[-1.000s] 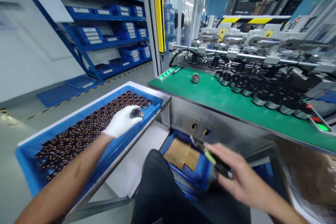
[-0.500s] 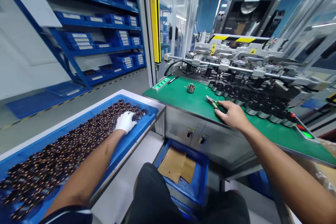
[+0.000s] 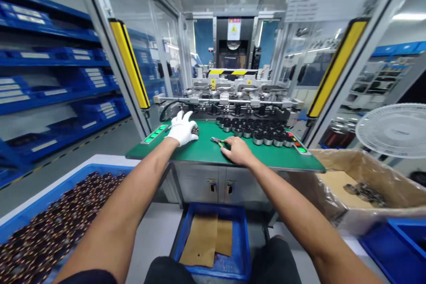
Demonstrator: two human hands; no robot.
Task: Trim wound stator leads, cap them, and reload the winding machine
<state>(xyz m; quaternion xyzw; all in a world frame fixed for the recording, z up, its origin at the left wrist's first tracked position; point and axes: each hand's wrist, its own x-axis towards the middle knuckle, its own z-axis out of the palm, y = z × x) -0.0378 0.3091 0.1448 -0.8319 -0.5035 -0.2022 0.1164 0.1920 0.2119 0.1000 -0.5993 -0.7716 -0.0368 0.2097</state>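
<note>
My left hand (image 3: 181, 129), in a white glove, is over the left part of the green mat with its fingers spread. At its right edge sits a small metal motor stator with copper windings (image 3: 195, 131), partly hidden by the glove; whether the hand touches it I cannot tell. My right hand (image 3: 238, 150), bare, is closed around the handles of cutting pliers (image 3: 218, 141), whose jaws point to the upper left above the mat. To the right of the pliers stand several rows of silver and black cylindrical parts (image 3: 258, 138).
A blue tray (image 3: 95, 168) full of copper-wound parts lies at the lower left. Behind the green mat (image 3: 179, 154) runs a machine with a metal bar (image 3: 229, 101). Yellow light curtains (image 3: 129, 64) flank the opening. A lined carton (image 3: 333, 159) and a fan (image 3: 394, 131) are at the right.
My left hand has left the tray of copper-wound parts and moved over the green mat beside the stator, its fingers now spread. My right hand keeps the pliers. The view has turned right.
</note>
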